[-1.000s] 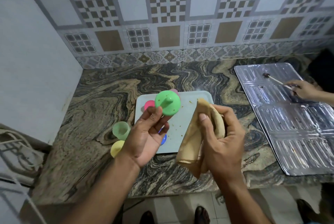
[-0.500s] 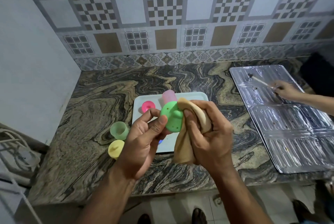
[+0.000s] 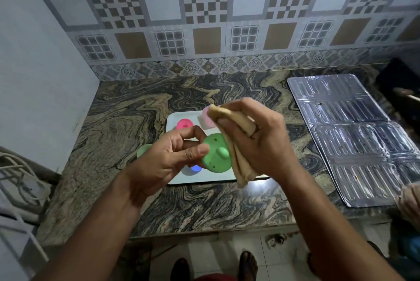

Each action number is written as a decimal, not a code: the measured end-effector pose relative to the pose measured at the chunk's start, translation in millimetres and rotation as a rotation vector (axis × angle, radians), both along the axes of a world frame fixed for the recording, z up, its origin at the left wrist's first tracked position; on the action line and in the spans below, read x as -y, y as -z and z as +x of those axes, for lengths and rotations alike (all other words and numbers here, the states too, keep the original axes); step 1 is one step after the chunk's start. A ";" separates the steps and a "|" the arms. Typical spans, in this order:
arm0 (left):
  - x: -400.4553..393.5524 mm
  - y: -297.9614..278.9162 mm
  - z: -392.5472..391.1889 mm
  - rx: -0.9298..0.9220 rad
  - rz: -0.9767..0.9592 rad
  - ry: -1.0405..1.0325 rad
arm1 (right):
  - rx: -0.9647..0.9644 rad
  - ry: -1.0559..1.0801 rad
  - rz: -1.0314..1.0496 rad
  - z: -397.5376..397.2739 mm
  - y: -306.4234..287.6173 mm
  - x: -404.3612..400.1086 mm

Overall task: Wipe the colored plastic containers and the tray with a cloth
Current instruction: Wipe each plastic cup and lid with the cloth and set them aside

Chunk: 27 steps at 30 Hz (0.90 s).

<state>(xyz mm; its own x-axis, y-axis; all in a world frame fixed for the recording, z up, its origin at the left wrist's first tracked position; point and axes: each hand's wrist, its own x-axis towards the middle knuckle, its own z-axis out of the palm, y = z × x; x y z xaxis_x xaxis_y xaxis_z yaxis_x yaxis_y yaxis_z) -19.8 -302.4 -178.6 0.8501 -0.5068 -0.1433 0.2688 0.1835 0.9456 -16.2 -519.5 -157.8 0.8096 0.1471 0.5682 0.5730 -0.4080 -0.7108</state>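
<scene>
My left hand (image 3: 168, 155) grips a round green plastic lid (image 3: 214, 154) with a small knob, held above the white tray (image 3: 172, 121). My right hand (image 3: 256, 140) is closed on a beige cloth (image 3: 238, 160) that presses against the lid's right edge. On the tray stand a bright pink lid (image 3: 184, 123) and a pale pink container (image 3: 208, 118), partly hidden by the cloth. A blue piece (image 3: 196, 168) shows under my left fingers. A pale green cup (image 3: 143, 150) peeks out left of my left hand, off the tray.
The tray lies on a swirled marble counter (image 3: 136, 110) against a tiled wall. A ribbed silver metal sheet (image 3: 354, 135) covers the counter's right part. Another person's hand (image 3: 409, 203) is at the right edge. Cables hang at the far left.
The cloth has shifted from covering the lid's face to its right edge, so the knob side shows. Both hands rose a little. The other person's hand left the metal sheet's top.
</scene>
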 end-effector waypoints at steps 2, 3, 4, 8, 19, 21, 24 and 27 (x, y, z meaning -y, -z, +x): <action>-1.9 -0.2 2.3 -0.056 -0.027 -0.019 | -0.119 -0.083 0.190 1.8 -3.3 9.2; -3.8 0.4 3.1 -0.078 -0.043 -0.032 | -0.147 -0.114 0.248 0.9 -4.6 13.4; -5.5 0.9 3.2 -0.097 -0.061 -0.037 | -0.164 -0.134 0.269 -1.2 -5.3 17.4; -5.3 5.2 2.9 -0.140 -0.095 -0.036 | -0.193 -0.183 0.202 -12.1 1.1 19.7; 33.1 -9.7 -6.2 -0.055 -0.084 -0.165 | -0.232 0.024 0.457 -14.9 23.2 -7.4; 47.7 -5.3 -16.1 0.001 -0.041 -0.263 | -0.236 0.056 0.508 -18.1 23.8 -14.2; 57.0 1.3 -21.9 0.038 -0.003 -0.436 | -0.225 0.095 0.564 -22.9 23.7 -18.8; 60.5 5.1 -27.5 -0.041 -0.184 -0.455 | -0.200 0.141 0.579 -25.0 20.9 -18.6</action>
<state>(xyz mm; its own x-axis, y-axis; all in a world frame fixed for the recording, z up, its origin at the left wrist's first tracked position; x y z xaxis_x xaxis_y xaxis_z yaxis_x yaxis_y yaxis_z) -47.3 -362.8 -183.7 0.9867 -0.1054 -0.1237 0.1584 0.4542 0.8767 -41.3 -500.9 -178.7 0.8978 -0.2552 0.3590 0.3745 0.0133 -0.9271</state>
